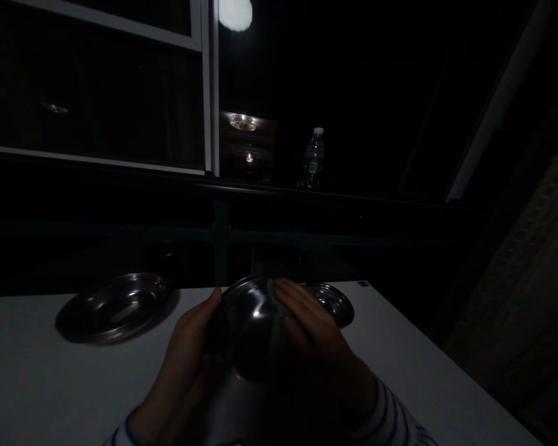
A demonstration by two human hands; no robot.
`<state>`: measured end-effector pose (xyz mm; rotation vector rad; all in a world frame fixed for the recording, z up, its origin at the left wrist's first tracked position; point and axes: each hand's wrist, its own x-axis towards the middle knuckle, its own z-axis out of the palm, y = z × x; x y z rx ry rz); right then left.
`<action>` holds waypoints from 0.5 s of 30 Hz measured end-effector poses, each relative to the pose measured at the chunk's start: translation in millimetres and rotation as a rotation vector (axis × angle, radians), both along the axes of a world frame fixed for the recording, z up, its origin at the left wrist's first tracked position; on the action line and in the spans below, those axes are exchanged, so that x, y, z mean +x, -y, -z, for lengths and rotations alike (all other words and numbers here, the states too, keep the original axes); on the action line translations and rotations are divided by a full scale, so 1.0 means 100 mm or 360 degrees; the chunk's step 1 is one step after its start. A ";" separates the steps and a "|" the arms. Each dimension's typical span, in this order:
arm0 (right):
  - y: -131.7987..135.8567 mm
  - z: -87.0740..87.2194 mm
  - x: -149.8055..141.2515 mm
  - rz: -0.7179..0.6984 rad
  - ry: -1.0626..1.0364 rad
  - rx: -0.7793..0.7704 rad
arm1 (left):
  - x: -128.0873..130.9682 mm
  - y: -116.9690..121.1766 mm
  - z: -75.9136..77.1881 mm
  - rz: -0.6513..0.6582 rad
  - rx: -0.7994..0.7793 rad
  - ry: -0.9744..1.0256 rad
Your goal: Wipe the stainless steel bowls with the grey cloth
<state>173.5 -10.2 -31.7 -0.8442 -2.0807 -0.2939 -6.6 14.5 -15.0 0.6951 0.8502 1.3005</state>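
A shiny metal bowl [248, 322] is held tilted above the table, at the middle of the head view. My left hand [188, 353] is closed on its left side, with the thumb at the rim. Against the bowl's right side, my right hand [314, 328] presses with its fingers close together. Under those fingers shows the dim greyish edge of what looks like a cloth [277, 331]. Deep shadow hides the lower part of the bowl and most of the cloth.
On the white table [32, 371], a wide metal basin [114, 310] lies at the left and a smaller metal dish [337, 303] behind my right hand. A plastic bottle [314, 160] stands on the window ledge. The table's right edge slants toward me.
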 end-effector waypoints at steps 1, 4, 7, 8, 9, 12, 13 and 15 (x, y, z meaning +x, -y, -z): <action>-0.01 0.00 0.02 0.0001 -0.0028 -0.0001 | -0.02 0.00 -0.03 -0.0035 -0.0026 0.0056; -0.02 0.01 0.04 0.0006 -0.0065 0.0035 | -0.05 0.00 -0.08 -0.0062 -0.0031 0.0141; 0.00 0.00 0.01 0.0005 0.0012 0.0068 | -0.04 0.01 -0.02 0.0046 0.0080 -0.0015; 0.00 -0.01 -0.01 -0.0001 0.0056 0.0089 | -0.03 0.01 0.01 0.0087 0.0116 -0.0097; 0.01 -0.01 -0.02 -0.0015 0.0108 0.0123 | -0.02 0.01 0.04 0.0120 0.0156 -0.0168; 0.00 -0.01 -0.04 -0.0051 0.0198 0.0248 | -0.02 0.00 0.07 0.0142 0.0234 -0.0238; -0.01 0.00 -0.04 -0.0058 0.0187 0.0265 | -0.04 -0.01 0.05 0.0123 0.0225 -0.0210; -0.02 0.01 -0.03 -0.0061 0.0105 0.0239 | -0.08 -0.02 -0.01 0.0035 0.0144 -0.0084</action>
